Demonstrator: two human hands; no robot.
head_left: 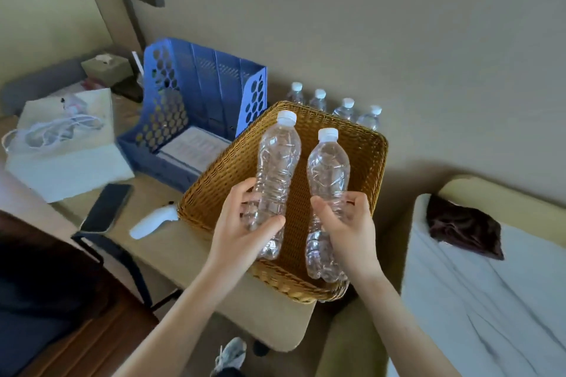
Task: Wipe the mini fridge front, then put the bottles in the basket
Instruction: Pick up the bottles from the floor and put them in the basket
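A woven brown basket (364, 150) stands on the beige table, with nothing lying in it that I can see. My left hand (242, 223) grips a clear water bottle with a white cap (277, 159) by its lower half, held over the basket. My right hand (349, 223) grips a second clear bottle (327, 162) the same way, just to the right of the first. Both bottles point away from me, caps toward the wall. Behind the basket, several more bottles (346, 107) stand in a row against the wall. The mini fridge is not in view.
A blue file rack (202, 92) stands left of the basket. A white controller (153, 220), a dark phone (107, 208) and a white bag (64, 147) lie on the table. To the right is a white-covered surface (490, 300) with a dark cloth (462, 226).
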